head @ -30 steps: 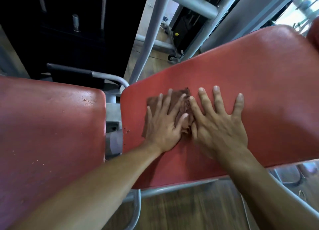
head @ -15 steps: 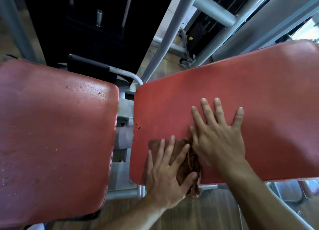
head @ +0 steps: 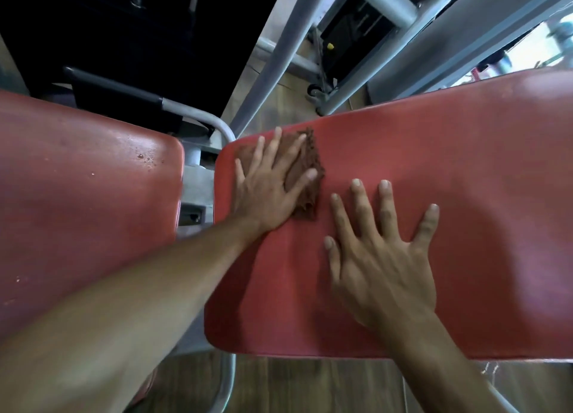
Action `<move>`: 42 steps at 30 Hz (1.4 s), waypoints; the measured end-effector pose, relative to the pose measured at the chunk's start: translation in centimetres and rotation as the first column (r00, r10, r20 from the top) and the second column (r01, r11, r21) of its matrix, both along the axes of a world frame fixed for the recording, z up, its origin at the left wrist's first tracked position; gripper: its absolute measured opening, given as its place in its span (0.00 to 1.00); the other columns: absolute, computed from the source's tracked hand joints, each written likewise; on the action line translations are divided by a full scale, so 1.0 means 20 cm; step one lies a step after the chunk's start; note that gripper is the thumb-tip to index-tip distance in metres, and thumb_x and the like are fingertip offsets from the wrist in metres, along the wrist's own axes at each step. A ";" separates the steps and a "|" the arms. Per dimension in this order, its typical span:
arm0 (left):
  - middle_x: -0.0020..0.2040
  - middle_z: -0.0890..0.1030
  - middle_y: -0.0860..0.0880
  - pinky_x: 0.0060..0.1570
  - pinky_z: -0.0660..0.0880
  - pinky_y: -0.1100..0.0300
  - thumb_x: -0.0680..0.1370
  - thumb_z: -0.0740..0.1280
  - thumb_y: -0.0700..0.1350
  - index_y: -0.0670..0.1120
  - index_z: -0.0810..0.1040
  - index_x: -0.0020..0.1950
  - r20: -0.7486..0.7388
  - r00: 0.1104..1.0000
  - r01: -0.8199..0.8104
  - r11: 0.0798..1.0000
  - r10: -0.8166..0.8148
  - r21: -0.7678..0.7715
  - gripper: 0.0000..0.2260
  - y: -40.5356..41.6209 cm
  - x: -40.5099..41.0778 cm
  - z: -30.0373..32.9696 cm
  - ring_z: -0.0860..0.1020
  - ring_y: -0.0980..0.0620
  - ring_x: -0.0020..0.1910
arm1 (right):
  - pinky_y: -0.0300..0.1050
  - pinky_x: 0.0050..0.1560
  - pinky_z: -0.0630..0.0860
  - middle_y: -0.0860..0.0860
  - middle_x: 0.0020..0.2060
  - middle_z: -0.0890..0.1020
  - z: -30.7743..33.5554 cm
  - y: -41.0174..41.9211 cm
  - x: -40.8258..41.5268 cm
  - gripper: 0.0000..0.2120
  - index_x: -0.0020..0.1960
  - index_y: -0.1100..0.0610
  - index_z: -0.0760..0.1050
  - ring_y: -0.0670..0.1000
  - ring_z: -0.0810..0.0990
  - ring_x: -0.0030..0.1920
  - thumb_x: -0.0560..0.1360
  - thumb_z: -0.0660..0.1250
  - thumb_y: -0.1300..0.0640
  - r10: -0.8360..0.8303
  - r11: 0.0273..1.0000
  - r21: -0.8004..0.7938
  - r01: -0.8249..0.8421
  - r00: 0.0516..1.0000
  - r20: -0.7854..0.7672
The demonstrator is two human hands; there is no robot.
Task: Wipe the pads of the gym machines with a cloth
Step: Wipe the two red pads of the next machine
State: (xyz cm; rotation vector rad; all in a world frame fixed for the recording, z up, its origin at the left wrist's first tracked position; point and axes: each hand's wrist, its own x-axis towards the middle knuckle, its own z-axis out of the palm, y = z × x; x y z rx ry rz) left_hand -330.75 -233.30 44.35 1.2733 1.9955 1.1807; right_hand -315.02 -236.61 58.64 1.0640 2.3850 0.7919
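Observation:
A long red pad (head: 449, 180) fills the right half of the view. At its far left corner lies a brown cloth (head: 307, 177), pressed flat under my left hand (head: 269, 183), whose fingers are spread over it. My right hand (head: 378, 257) rests flat on the bare pad nearer to me, fingers apart, touching no cloth. A second red pad (head: 83, 208) sits to the left, with small droplets near its far right corner.
A grey metal bracket (head: 195, 180) shows in the gap between the two pads. Grey frame tubes (head: 288, 50) rise behind the right pad, and a black-gripped handle (head: 124, 90) sits beyond the left pad. Wooden floor (head: 310, 384) lies below.
My left hand has pushed the cloth from the pad's near edge up to its far left corner. My right hand has stayed flat on the pad.

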 end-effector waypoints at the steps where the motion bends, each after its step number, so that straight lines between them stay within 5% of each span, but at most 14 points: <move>1: 0.82 0.46 0.56 0.73 0.44 0.31 0.75 0.43 0.73 0.70 0.46 0.77 -0.011 1.000 -0.001 1.000 0.001 0.001 0.30 0.06 -0.05 0.00 0.45 0.49 0.80 | 0.78 0.68 0.40 0.54 0.80 0.56 0.00 0.00 0.00 0.29 0.80 0.51 0.58 0.62 0.50 0.80 0.81 0.48 0.43 0.001 1.000 0.000 -0.001 1.000 -0.003; 5: 0.81 0.53 0.55 0.73 0.48 0.32 0.74 0.42 0.73 0.66 0.51 0.78 -0.013 0.999 -0.032 0.999 0.032 -0.007 0.32 0.15 -0.12 0.01 0.50 0.48 0.80 | 0.78 0.68 0.39 0.54 0.81 0.54 -0.01 0.01 0.00 0.29 0.80 0.50 0.56 0.61 0.48 0.80 0.82 0.47 0.42 0.004 1.000 -0.004 -0.004 1.000 -0.006; 12: 0.81 0.41 0.55 0.74 0.42 0.32 0.78 0.43 0.71 0.68 0.42 0.77 0.067 0.997 0.028 1.000 -0.027 -0.011 0.29 -0.13 0.10 0.05 0.39 0.49 0.80 | 0.79 0.68 0.40 0.54 0.80 0.56 -0.01 0.00 -0.01 0.29 0.80 0.50 0.57 0.62 0.50 0.80 0.81 0.47 0.43 -0.011 1.000 -0.005 0.011 1.000 -0.013; 18: 0.81 0.37 0.57 0.75 0.47 0.34 0.77 0.41 0.72 0.71 0.39 0.76 0.013 0.995 0.100 0.994 -0.099 -0.035 0.28 -0.60 0.43 0.01 0.36 0.50 0.79 | 0.79 0.68 0.43 0.56 0.80 0.57 0.00 -0.02 -0.01 0.29 0.80 0.51 0.58 0.63 0.51 0.80 0.82 0.45 0.44 -0.022 1.000 -0.016 0.022 1.000 0.002; 26: 0.82 0.48 0.54 0.72 0.54 0.31 0.80 0.45 0.69 0.64 0.51 0.79 -0.008 1.000 0.017 0.997 -0.017 -0.079 0.28 -0.98 0.67 -0.12 0.47 0.46 0.81 | 0.78 0.69 0.48 0.56 0.79 0.59 -0.01 -0.04 -0.08 0.28 0.78 0.52 0.61 0.61 0.54 0.80 0.80 0.53 0.45 -0.036 0.999 -0.022 0.035 0.998 -0.046; 36: 0.81 0.43 0.58 0.75 0.50 0.38 0.75 0.38 0.75 0.73 0.38 0.74 0.061 0.998 -0.024 0.997 0.028 -0.076 0.28 -0.75 0.43 -0.20 0.42 0.52 0.80 | 0.72 0.71 0.42 0.54 0.80 0.58 -0.13 -0.03 -0.07 0.29 0.79 0.52 0.60 0.58 0.53 0.80 0.81 0.45 0.44 0.092 0.991 -0.095 -0.090 0.996 0.014; 42: 0.79 0.34 0.59 0.73 0.43 0.32 0.72 0.40 0.77 0.75 0.38 0.73 0.121 0.993 0.011 0.999 -0.006 -0.040 0.30 -0.44 0.15 -0.25 0.35 0.53 0.79 | 0.75 0.70 0.43 0.55 0.80 0.58 -0.14 -0.03 -0.07 0.29 0.79 0.54 0.62 0.60 0.53 0.80 0.81 0.47 0.43 0.101 0.989 -0.109 -0.099 0.995 0.013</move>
